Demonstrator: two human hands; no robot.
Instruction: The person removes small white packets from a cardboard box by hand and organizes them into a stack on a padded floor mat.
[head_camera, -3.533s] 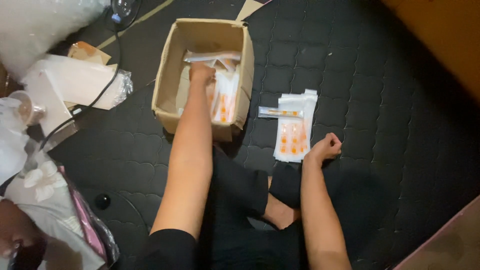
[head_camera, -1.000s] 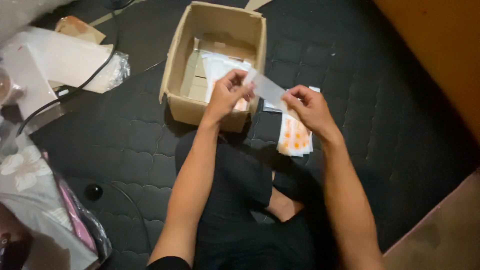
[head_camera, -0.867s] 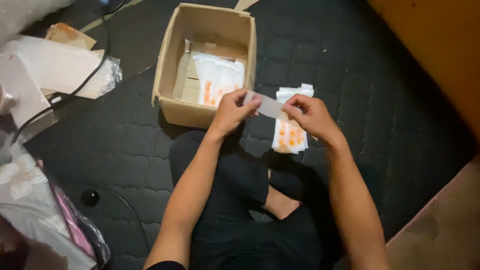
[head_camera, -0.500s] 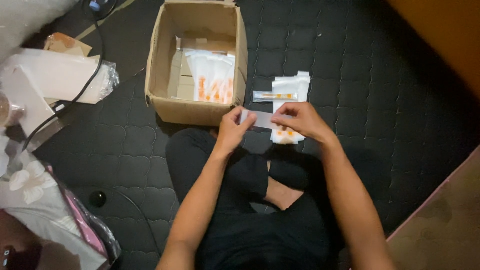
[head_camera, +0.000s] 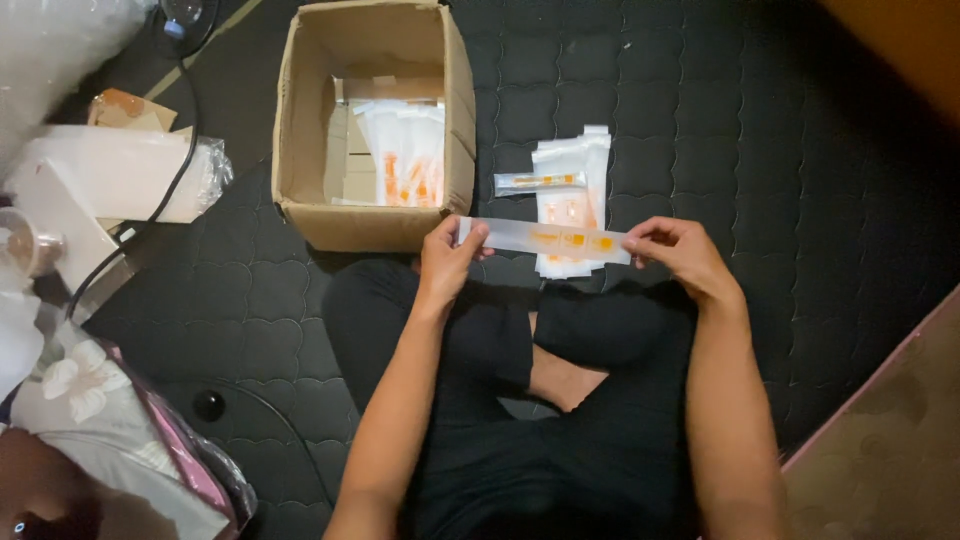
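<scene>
I hold a long clear plastic pouch (head_camera: 545, 239) with orange contents flat between both hands. My left hand (head_camera: 447, 262) pinches its left end and my right hand (head_camera: 680, 255) pinches its right end, just above my crossed legs. Behind the pouch lies a small stack of similar white pouches (head_camera: 570, 200) on the dark quilted mat, with one narrow pouch (head_camera: 538, 182) lying crosswise on it. An open cardboard box (head_camera: 300, 150) stands to the left of the stack, with more pouches (head_camera: 405, 155) inside.
White plastic bags (head_camera: 110, 185) and a black cable (head_camera: 180, 150) lie at the left. A flower-patterned bag (head_camera: 90, 410) sits at the lower left. A small black round object (head_camera: 208, 405) rests on the mat. An orange wall edge (head_camera: 890, 40) runs along the top right.
My left hand came out of the box with a pouch and my right hand joined it. The pouch has been lowered towards my lap and stretched out level between both hands.
</scene>
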